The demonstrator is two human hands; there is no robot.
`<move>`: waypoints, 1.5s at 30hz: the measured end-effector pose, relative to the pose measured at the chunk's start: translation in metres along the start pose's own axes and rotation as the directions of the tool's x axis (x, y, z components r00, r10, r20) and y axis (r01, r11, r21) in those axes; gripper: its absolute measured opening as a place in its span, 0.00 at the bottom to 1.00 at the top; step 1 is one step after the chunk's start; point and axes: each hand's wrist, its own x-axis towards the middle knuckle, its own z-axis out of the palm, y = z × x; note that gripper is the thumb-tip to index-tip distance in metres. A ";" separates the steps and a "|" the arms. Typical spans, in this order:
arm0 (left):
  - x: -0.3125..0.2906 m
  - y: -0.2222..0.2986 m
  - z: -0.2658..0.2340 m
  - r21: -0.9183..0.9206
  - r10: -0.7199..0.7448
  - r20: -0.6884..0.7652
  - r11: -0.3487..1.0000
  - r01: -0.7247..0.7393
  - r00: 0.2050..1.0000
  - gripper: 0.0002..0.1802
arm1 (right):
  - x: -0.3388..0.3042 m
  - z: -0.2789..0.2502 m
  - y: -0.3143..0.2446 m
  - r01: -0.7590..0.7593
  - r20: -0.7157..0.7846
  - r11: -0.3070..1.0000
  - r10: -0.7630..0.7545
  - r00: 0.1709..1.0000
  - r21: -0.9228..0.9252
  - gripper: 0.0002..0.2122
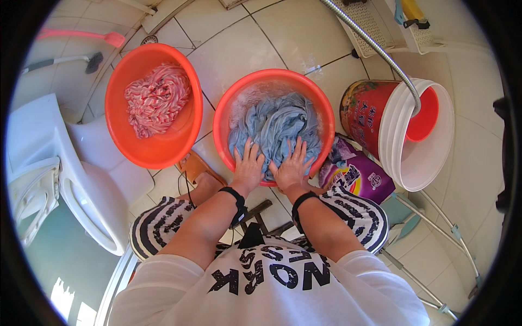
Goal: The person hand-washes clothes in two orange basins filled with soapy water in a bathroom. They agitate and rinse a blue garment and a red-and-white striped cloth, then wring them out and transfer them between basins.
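Two bare hands are at work over a round orange-red plastic basin (219, 122) standing on the pale tiled floor (234, 43). The blue-grey crumpled cloth (280, 122) lies inside it, bunched from the middle to the near rim, with foamy water (247, 100) visible along the far left wall.

The left hand (249, 165) rests on the cloth just inside the near rim, left of centre; fingers spread, nothing gripped. The right hand (293, 165) rests just beside it on the same cloth, right of centre, fingers likewise spread and pointing toward the far rim. Whether either palm bears down cannot be determined.

Just left stands a second orange plastic basin (157, 155), holding a pink-and-white striped cloth (157, 98) toward its far edge. Near the first basin's right rim: a purple glossy detergent bag (365, 176) and a white-rimmed, red-sided cylindrical plastic bucket (370, 117).
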 end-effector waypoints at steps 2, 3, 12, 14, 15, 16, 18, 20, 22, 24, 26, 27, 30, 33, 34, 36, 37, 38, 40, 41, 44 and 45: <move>0.016 -0.004 -0.008 0.033 -0.005 0.029 0.999 0.004 1.000 0.34 | 0.017 -0.011 -0.005 -0.005 0.073 1.000 0.005 0.997 0.003 0.45; 0.023 -0.004 -0.012 0.048 -0.015 0.027 0.999 0.013 1.000 0.34 | 0.026 -0.017 -0.008 -0.025 0.134 1.000 0.026 0.991 -0.010 0.45; 0.083 -0.023 -0.046 -0.199 -0.088 0.198 0.972 0.128 0.976 0.35 | 0.121 -0.028 -0.003 0.135 0.310 0.990 -0.113 0.944 -0.048 0.29; 0.086 -0.041 -0.052 -0.330 0.040 0.030 0.944 -0.028 0.999 0.34 | 0.130 -0.030 0.006 0.104 0.342 0.995 -0.093 0.935 -0.013 0.30; 0.086 -0.046 -0.052 -0.386 0.083 -0.012 0.919 -0.081 0.997 0.34 | 0.133 -0.034 0.011 0.045 0.383 0.999 -0.046 0.923 0.012 0.31; 0.085 -0.052 -0.051 -0.536 -0.027 0.129 0.839 0.093 0.991 0.40 | 0.132 -0.038 0.016 -0.006 0.405 0.999 -0.016 0.914 0.053 0.33; 0.076 -0.057 -0.043 -0.521 -0.213 -0.006 0.835 0.179 0.977 0.45 | 0.113 -0.044 0.028 -0.002 0.207 0.981 -0.039 0.978 0.192 0.36; 0.069 -0.057 -0.032 -0.587 -0.323 -0.081 0.780 0.217 0.943 0.55 | 0.086 -0.042 0.036 0.087 -0.136 0.936 -0.043 0.990 0.340 0.43; 0.068 -0.054 -0.022 -0.754 -0.397 0.021 0.597 0.276 0.918 0.56 | 0.064 -0.033 0.036 -0.017 -0.271 0.922 0.130 0.954 0.386 0.49; 0.072 -0.056 -0.019 -0.820 -0.432 0.152 0.447 0.357 0.889 0.57 | 0.064 -0.026 0.036 -0.161 -0.181 0.874 0.270 0.946 0.459 0.58; 0.078 -0.063 -0.025 -0.834 -0.417 0.274 0.345 0.430 0.866 0.60 | 0.076 -0.023 0.034 -0.144 -0.153 0.885 0.233 0.960 0.442 0.59; 0.078 -0.067 -0.030 -0.821 -0.370 0.393 0.269 0.503 0.842 0.59 | 0.085 -0.022 0.032 -0.124 -0.155 0.889 0.211 0.965 0.441 0.60; 0.074 -0.078 -0.046 -0.807 -0.210 0.570 0.043 0.590 0.795 0.54 | 0.111 -0.029 0.030 -0.086 -0.063 0.897 0.125 0.990 0.434 0.59; 0.065 -0.073 -0.050 -0.794 -0.105 0.608 -0.110 0.599 0.787 0.43 | 0.134 -0.034 0.040 -0.174 0.137 0.863 0.123 0.983 0.474 0.51; 0.062 -0.069 -0.048 -0.801 -0.112 0.594 -0.166 0.575 0.797 0.39 | 0.142 -0.034 0.049 -0.208 0.216 0.843 0.111 0.970 0.497 0.48; 0.056 -0.058 -0.044 -0.828 -0.151 0.546 -0.247 0.503 0.824 0.33 | 0.156 -0.022 0.063 -0.212 0.168 0.867 0.150 0.974 0.452 0.45; 0.052 -0.053 -0.042 -0.845 -0.176 0.514 -0.271 0.460 0.840 0.31 | 0.159 -0.013 0.070 -0.203 0.136 0.876 0.158 0.978 0.437 0.44; 0.048 -0.048 -0.041 -0.854 -0.203 0.495 -0.291 0.431 0.845 0.29 | 0.157 -0.004 0.079 -0.260 0.242 0.737 0.133 0.961 0.624 0.37; 0.036 -0.039 -0.044 -0.899 -0.218 0.402 -0.277 0.338 0.890 0.28 | 0.139 0.019 0.087 -0.336 0.331 0.562 0.115 0.937 0.756 0.30; 0.028 -0.034 -0.048 -0.919 -0.228 0.347 -0.276 0.281 0.910 0.28 | 0.126 0.026 0.091 -0.428 0.396 0.485 0.173 0.902 0.763 0.26; 0.004 -0.015 -0.070 -0.989 -0.227 0.146 -0.065 0.134 0.963 0.24 | 0.075 0.039 0.088 -0.408 0.404 0.050 0.081 0.911 0.912 0.20; -0.006 -0.007 -0.079 -0.992 -0.240 0.106 0.040 0.119 0.965 0.24 | 0.062 0.039 0.086 -0.420 0.421 -0.033 0.067 0.905 0.907 0.19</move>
